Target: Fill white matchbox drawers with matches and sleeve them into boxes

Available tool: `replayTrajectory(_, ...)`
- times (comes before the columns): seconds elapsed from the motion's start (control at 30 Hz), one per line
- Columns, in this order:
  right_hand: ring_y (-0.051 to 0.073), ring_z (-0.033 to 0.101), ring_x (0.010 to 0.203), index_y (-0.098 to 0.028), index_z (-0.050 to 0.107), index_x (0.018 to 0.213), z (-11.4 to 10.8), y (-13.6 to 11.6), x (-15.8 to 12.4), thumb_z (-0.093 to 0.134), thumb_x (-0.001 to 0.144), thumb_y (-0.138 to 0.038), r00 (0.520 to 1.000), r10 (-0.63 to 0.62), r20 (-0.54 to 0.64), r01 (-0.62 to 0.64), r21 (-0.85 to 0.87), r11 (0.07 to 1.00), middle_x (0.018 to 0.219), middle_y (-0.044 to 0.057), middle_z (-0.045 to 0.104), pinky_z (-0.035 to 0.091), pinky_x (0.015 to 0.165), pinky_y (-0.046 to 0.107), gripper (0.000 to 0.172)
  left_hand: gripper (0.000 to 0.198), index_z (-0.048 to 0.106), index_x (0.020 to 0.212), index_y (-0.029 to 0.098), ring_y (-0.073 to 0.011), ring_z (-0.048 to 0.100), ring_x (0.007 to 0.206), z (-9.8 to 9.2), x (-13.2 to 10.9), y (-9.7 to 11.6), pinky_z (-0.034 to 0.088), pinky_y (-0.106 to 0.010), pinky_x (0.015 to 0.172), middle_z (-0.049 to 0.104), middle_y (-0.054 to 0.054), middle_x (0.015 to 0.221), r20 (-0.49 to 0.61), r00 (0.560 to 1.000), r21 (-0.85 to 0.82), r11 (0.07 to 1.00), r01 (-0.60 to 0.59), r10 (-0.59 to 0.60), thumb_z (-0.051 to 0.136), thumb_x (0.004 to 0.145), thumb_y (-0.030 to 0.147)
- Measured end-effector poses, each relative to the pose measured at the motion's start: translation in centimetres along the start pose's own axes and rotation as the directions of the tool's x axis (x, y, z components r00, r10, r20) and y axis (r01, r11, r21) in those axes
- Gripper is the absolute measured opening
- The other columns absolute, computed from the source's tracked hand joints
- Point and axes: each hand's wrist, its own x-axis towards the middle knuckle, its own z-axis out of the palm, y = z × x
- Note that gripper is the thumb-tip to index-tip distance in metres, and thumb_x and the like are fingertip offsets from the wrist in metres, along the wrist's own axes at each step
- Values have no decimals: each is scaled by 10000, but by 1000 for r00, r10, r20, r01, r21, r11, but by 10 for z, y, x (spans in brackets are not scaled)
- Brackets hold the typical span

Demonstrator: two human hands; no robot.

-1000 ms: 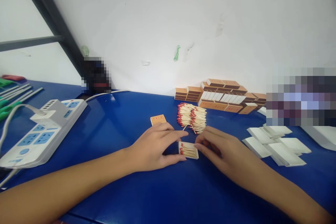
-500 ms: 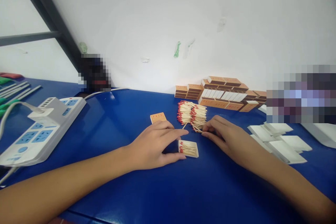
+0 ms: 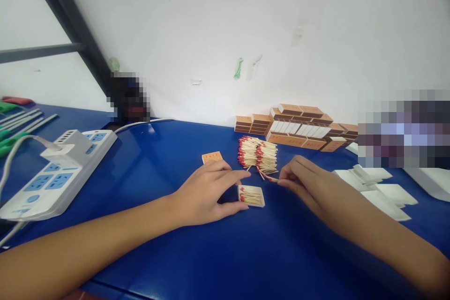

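A small white matchbox tray (image 3: pixel 258 203) holding red-tipped matches lies on the blue table. My left hand (image 3: pixel 211 192) grips its left end, thumb at the near corner and another finger at the far corner, with the index finger stretched above. My right hand (image 3: pixel 302 180) pinches the plain end of a match (image 3: pixel 273 179), whose red head points left; whether more than one is held I cannot tell. Just behind lies a heap of loose matches (image 3: pixel 258 152) in two rows. An orange matchbox cover (image 3: pixel 212 155) sits beyond my left hand, partly hidden by it.
Stacked matchboxes (image 3: pixel 297 138) stand against the wall. White empty trays (image 3: pixel 386 194) lie right of my right hand. A white power strip (image 3: pixel 59 178) with a plugged-in cable occupies the left side. Green-handled rods (image 3: pixel 21 124) lie at the far left.
My right hand has drawn back slightly to the right and toward me from the heap, with a match between its fingertips. The left hand stays at the tray.
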Motion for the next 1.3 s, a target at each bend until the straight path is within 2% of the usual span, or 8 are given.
replayTrajectory(0.17, 188, 677, 759, -239, 576, 962, 9, -34, -2, 508, 1068, -243, 993, -112, 33, 111, 16, 994, 930, 34, 647, 528, 647, 312, 127, 588, 597, 1418, 167, -253, 671, 1057, 2, 0, 1, 590, -427, 949, 725, -107, 1087, -8, 1000, -4, 1000, -12, 12, 719, 963, 518)
replayTrajectory(0.3, 209, 692, 793, -229, 584, 959, 23, -48, -2, 525, 1047, -199, 992, -125, 16, 125, -14, 992, 938, 47, 654, 550, 649, 324, 109, 563, 593, 1414, 173, -253, 671, 1063, 2, 1, 1, 595, -421, 935, 716, -113, 1101, -14, 999, 2, 999, -34, 34, 701, 977, 510)
replayTrajectory(0.43, 206, 687, 803, -231, 595, 973, 23, -43, -1, 531, 1039, -204, 995, -98, 4, 98, 10, 995, 954, 52, 659, 547, 650, 317, 96, 565, 587, 1419, 167, -251, 674, 1054, 1, 1, 1, 597, -423, 938, 719, -112, 1089, -5, 999, -4, 999, -45, 45, 700, 980, 504)
replayTrajectory(0.67, 181, 665, 789, -242, 610, 945, 17, -38, -2, 542, 1029, -163, 995, -59, 85, 46, 150, 988, 931, 28, 666, 521, 665, 295, 133, 585, 595, 1415, 159, -249, 678, 1037, 0, 1, 1, 599, -411, 924, 715, -111, 1079, -16, 999, 8, 999, -50, 50, 712, 968, 517)
replayTrajectory(0.83, 156, 659, 775, -240, 617, 951, 26, -46, 0, 576, 1040, -190, 999, 5, 48, -17, 257, 966, 923, 13, 669, 509, 672, 278, 111, 569, 601, 1395, 137, -249, 672, 1027, -1, 2, 1, 602, -402, 901, 718, -120, 1069, -18, 997, -4, 997, -76, 76, 724, 966, 491)
replayTrajectory(0.93, 143, 659, 772, -237, 617, 932, 30, -51, 1, 585, 1057, -239, 1000, 3, 31, -13, 317, 948, 926, 8, 668, 514, 695, 277, 130, 562, 600, 1387, 124, -247, 669, 1018, 0, 2, 2, 603, -392, 885, 708, -123, 1067, -33, 993, 6, 993, -116, 116, 725, 968, 477)
replayTrajectory(1.3, 150, 665, 746, -228, 591, 921, 34, -50, 2, 606, 1045, -221, 999, -35, 17, 28, 296, 955, 907, 3, 670, 517, 644, 279, 125, 571, 582, 1393, 115, -244, 665, 1010, 1, 1, 2, 605, -392, 888, 694, -127, 1074, -46, 986, 32, 987, -160, 161, 730, 967, 466)
